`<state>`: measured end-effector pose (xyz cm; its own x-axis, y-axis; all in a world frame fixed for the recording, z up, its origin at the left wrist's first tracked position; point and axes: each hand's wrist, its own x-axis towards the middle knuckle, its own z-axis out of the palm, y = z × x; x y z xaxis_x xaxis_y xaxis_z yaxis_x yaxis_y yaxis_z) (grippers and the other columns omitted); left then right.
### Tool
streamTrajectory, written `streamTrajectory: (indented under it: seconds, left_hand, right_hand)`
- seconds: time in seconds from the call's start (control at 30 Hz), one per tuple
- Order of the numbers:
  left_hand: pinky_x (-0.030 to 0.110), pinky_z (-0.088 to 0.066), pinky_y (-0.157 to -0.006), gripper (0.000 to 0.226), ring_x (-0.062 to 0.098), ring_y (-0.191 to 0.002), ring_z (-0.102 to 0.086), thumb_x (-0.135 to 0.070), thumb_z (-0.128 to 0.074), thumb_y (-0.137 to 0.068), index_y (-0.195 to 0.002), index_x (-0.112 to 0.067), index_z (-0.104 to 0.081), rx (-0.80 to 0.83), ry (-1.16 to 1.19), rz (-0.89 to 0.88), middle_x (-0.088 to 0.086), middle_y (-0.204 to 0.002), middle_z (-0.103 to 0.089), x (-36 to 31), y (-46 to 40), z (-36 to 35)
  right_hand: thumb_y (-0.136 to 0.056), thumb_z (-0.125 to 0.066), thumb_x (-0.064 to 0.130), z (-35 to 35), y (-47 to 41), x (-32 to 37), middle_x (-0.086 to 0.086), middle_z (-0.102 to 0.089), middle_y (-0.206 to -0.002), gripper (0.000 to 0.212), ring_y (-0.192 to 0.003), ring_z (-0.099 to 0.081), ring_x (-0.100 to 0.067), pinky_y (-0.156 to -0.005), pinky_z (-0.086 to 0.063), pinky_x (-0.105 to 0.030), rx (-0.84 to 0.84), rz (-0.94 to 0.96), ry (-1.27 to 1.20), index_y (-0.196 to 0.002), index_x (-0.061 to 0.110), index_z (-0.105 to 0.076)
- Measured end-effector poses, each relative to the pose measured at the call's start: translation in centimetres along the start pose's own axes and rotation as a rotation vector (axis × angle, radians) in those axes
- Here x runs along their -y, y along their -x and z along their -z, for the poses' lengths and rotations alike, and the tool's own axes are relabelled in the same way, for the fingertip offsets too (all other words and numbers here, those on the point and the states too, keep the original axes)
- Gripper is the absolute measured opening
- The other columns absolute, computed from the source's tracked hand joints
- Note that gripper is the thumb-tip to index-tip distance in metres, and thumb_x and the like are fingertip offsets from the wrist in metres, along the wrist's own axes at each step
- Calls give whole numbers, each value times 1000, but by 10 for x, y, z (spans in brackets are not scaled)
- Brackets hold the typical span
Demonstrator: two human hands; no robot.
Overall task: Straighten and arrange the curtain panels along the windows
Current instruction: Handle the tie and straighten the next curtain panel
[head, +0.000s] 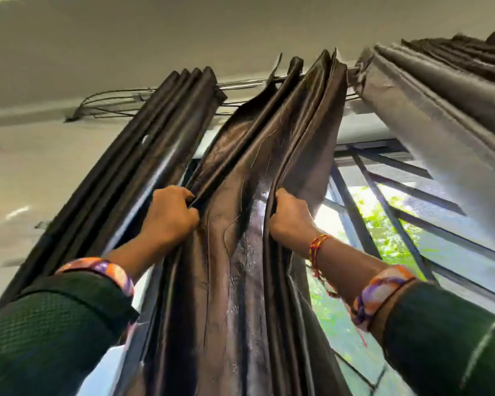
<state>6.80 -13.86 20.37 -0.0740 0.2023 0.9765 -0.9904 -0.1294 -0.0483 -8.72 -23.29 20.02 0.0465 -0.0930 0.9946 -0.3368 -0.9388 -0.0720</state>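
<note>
I look up at a dark brown satin curtain panel [240, 230] hanging from a metal rod [240, 82] in the middle of the view. My left hand [170, 214] grips the panel's left fold at about mid height. My right hand [290, 215] grips the panel's right edge at the same height. Between the two hands the fabric is bunched in pleats. A second dark panel [143, 155] hangs gathered just to the left. A grey-backed panel [429, 115] hangs gathered at the upper right.
A window with a dark metal grille [395, 212] and green foliage behind it shows to the right of the middle panel. Loose cables [112, 102] run along the wall near the rod's left end. The pale ceiling fills the top.
</note>
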Motion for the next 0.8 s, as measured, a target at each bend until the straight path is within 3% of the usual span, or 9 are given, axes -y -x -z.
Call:
streamTrajectory:
  seconds: [0.23,0.33,0.4,0.43,0.47,0.5,0.53,0.67,0.8]
  left_hand:
    - [38,-41,-78,53,40,-92,-61,-19,-35,-57,-91,6,-67,-85,-40,-75,29,-92,-66,53,7,19]
    - [28,-40,-69,64,31,-70,-62,-7,-49,-74,-138,-14,-42,-144,142,-44,17,-77,-66,54,24,19]
    - [21,-31,-53,75,25,-58,-54,-2,-57,-77,-145,-16,-26,-111,218,58,7,-63,-57,48,32,19]
    - [19,-30,-49,62,26,-62,-55,-7,-59,-78,-137,-11,-40,-53,249,103,2,-61,-54,45,34,16]
    - [18,-32,-47,36,27,-65,-56,-13,-59,-77,-113,-10,-59,10,283,128,-2,-59,-51,43,35,12]
    - [14,-33,-44,11,28,-66,-58,-17,-58,-76,-84,-12,-64,83,304,162,-2,-56,-52,40,37,10]
    - [15,-37,-48,12,27,-67,-59,-18,-57,-77,-70,-11,-63,154,327,173,1,-58,-57,35,39,8]
    - [21,-40,-60,16,21,-78,-63,-12,-53,-83,-84,-10,-69,331,270,35,4,-80,-67,11,47,-6]
    - [20,-43,-58,24,19,-79,-61,-26,-55,-79,-90,-8,-67,485,251,-56,1,-85,-66,-29,51,-22]
  right_hand:
    - [-92,-42,8,-72,-1,65,-21,-58,-117,28,-110,-55,-37,-82,-44,-34,86,67,-128,-120,4,-45]
    - [-86,-51,15,-92,5,78,-17,-62,-110,29,-103,-59,-37,-86,-50,-39,121,125,-261,-115,9,-47]
    - [-87,-46,15,-94,7,82,-16,-62,-106,23,-97,-60,-36,-84,-51,-43,75,74,-361,-110,11,-48]
    - [-89,-42,18,-93,7,83,-16,-61,-106,23,-96,-59,-35,-84,-51,-43,37,25,-395,-110,11,-47]
    - [-92,-40,23,-90,7,82,-15,-60,-110,25,-98,-58,-35,-84,-49,-42,-4,-34,-431,-115,12,-44]
    - [-94,-40,32,-88,6,79,-14,-58,-114,34,-101,-58,-34,-86,-48,-41,-39,-96,-467,-122,12,-41]
    - [-94,-41,42,-85,5,75,-12,-56,-116,46,-103,-57,-32,-88,-48,-42,-58,-155,-492,-127,11,-38]
    - [-75,-55,66,-67,1,55,-5,-58,-99,70,-97,-60,-29,-84,-52,-43,3,-271,-433,-112,8,-47]
    - [-76,-65,35,-41,-5,23,-3,-55,-73,27,-87,-63,-27,-77,-54,-36,78,-321,-363,-78,9,-58]
